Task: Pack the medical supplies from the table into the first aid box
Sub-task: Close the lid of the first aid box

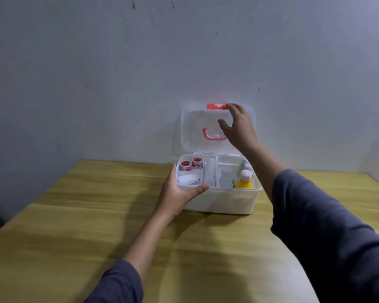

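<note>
The white first aid box (223, 202) stands at the far side of the wooden table, against the wall. Its clear lid (190, 127) is raised upright, with a red latch (216, 106) on top and a pink handle (208, 136). Inside lie two red-and-white tape rolls (190, 164), white gauze (187, 178), a yellow bottle with a white cap (244, 181) and other white items. My left hand (179, 191) grips the box's front left corner. My right hand (239, 127) is spread against the lid, fingertips at the latch.
The yellow-brown wooden table (96, 215) stretches toward me. A pale wall (118, 73) rises directly behind the box. My dark sleeves fill the lower frame, and a pale rounded shape (282, 276) sits at the bottom right.
</note>
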`<state>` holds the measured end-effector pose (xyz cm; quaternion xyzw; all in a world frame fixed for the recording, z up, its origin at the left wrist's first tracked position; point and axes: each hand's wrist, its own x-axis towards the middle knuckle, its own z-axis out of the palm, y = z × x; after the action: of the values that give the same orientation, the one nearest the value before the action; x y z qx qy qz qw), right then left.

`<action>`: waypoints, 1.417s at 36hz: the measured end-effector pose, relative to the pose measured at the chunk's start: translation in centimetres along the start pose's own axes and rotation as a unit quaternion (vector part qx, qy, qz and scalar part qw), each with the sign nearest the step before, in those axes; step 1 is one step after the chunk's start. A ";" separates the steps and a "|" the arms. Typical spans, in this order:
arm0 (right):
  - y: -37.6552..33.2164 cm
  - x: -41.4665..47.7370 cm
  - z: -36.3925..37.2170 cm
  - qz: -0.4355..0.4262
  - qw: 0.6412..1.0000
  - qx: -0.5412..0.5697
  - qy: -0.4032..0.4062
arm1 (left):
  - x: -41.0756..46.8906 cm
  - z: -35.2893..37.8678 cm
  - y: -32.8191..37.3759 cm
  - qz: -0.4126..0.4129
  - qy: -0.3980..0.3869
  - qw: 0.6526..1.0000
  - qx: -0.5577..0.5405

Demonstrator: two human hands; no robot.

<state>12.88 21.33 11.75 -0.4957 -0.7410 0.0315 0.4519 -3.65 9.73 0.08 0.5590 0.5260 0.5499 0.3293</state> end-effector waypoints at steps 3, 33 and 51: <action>0.5 1.8 0.8 -0.030 0.995 -0.081 0.050 | 0.3 0.0 -0.5 0.006 -0.004 1.000 -0.004; 0.3 -13.8 -2.2 -0.194 0.973 0.012 0.121 | -1.4 0.8 0.2 -0.054 0.016 0.998 -0.019; 3.1 -19.3 -1.9 -0.178 0.984 0.010 0.019 | -1.8 1.5 -0.9 -0.002 0.013 0.999 -0.043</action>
<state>18.29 7.46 -0.98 -0.3521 -0.8079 -0.0516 0.4697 -2.10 8.49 -1.51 0.5358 0.5075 0.5787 0.3472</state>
